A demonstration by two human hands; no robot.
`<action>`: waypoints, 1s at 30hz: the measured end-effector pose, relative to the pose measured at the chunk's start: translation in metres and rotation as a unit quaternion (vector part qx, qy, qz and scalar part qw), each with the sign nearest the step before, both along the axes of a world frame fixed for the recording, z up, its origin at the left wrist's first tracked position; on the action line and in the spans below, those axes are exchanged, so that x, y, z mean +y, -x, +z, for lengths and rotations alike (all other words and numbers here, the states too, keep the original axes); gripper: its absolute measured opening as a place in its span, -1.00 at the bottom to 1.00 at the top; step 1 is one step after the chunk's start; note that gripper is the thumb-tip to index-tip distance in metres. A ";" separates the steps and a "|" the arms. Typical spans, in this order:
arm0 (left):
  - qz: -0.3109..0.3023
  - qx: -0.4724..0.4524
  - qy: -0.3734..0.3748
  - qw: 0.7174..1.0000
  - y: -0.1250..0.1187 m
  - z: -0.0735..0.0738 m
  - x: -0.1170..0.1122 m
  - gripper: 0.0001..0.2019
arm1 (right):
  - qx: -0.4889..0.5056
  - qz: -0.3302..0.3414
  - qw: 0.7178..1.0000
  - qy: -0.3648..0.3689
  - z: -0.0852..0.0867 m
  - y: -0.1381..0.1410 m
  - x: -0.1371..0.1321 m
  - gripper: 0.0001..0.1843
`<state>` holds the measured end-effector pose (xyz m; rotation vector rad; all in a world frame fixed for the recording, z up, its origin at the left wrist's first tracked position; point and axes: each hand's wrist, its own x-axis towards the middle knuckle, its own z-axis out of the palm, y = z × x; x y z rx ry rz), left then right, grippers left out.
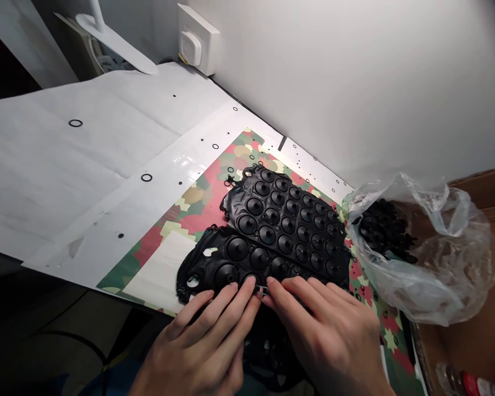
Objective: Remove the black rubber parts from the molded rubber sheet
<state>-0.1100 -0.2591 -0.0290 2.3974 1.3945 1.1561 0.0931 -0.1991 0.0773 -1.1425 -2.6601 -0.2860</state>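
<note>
A black molded rubber sheet [251, 242], covered in rows of round domed parts with pointed centers, lies across the table and hangs over its near edge. My left hand [206, 335] rests at that edge, its fingertips on the rubber and its thumb tucked underneath. My right hand [325, 324] is beside it, fingers bent over the sheet, with thumb and index finger pinched close to the left fingertips. A small shiny sliver [263, 290] shows between the two hands; I cannot make out what it is. The part under my fingers is hidden.
A clear plastic bag [437, 275] with loose black rubber parts [385, 228] stands at the right in a cardboard box [490, 192]. Black rings and specks lie about the white table cover [107, 148] and camouflage-patterned mat [148, 258]. A white lamp base [119, 47] stands behind, near a wall socket [198, 41].
</note>
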 end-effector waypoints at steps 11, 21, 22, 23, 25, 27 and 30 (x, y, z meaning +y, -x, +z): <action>0.000 0.010 -0.023 1.000 0.001 -0.001 0.003 -0.57 | -0.051 0.000 0.998 -0.030 0.008 0.005 0.001 -0.53; -0.005 -0.013 0.020 1.000 -0.001 0.003 0.000 -0.57 | 0.011 -0.059 0.998 -0.010 -0.006 0.011 -0.006 -0.55; -0.004 -0.011 0.023 1.000 -0.002 0.002 0.000 -0.57 | 0.025 -0.056 0.998 -0.009 -0.008 0.009 -0.008 -0.61; -0.002 -0.011 0.019 1.000 -0.002 0.001 0.001 -0.58 | 0.040 -0.053 0.998 -0.011 -0.011 0.007 -0.009 -0.67; -0.002 -0.008 0.011 1.000 -0.002 0.000 0.001 -0.58 | 0.066 -0.048 0.996 -0.019 -0.015 0.003 -0.012 -0.77; 0.000 -0.009 0.011 1.000 -0.002 0.000 0.001 -0.59 | 0.083 -0.042 0.995 -0.025 -0.019 0.001 -0.014 -0.81; 0.006 -0.011 0.021 1.000 -0.003 0.002 0.000 -0.60 | 0.095 -0.039 0.995 -0.017 -0.021 0.000 -0.016 -0.81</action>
